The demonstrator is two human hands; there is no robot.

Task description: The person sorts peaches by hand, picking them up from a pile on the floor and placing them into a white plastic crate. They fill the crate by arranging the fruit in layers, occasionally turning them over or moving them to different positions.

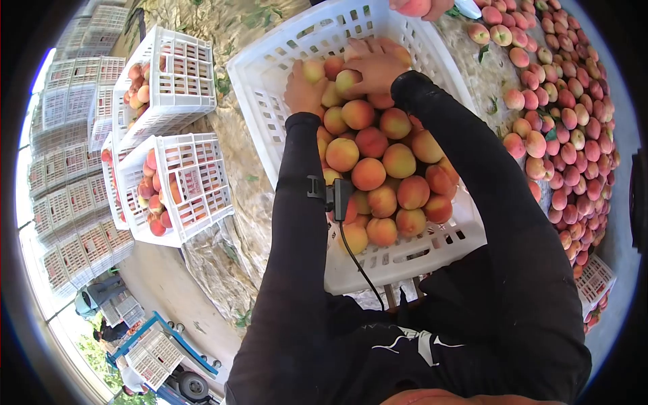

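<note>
A large white plastic crate [260, 81] sits before me, its lower part filled with yellow-red peaches [369, 174]. At its far left inside, my left hand [303, 93] curls its thumb and fingers around a yellowish peach [314, 71]. My right hand [376, 69] reaches into the far side of the crate. Its fingers spread over the peaches there, and a yellow peach [347, 82] touches it near the thumb. Both hands rest among the fruit, and some fingertips are hidden.
Another person's hand [439, 8] holds a peach [413, 7] over the crate's far edge. Loose peaches [567, 121] lie piled at right. White crates with peaches [196, 189] stand at left, beside stacked crates [74, 169]. A blue cart [192, 354] and people are at lower left.
</note>
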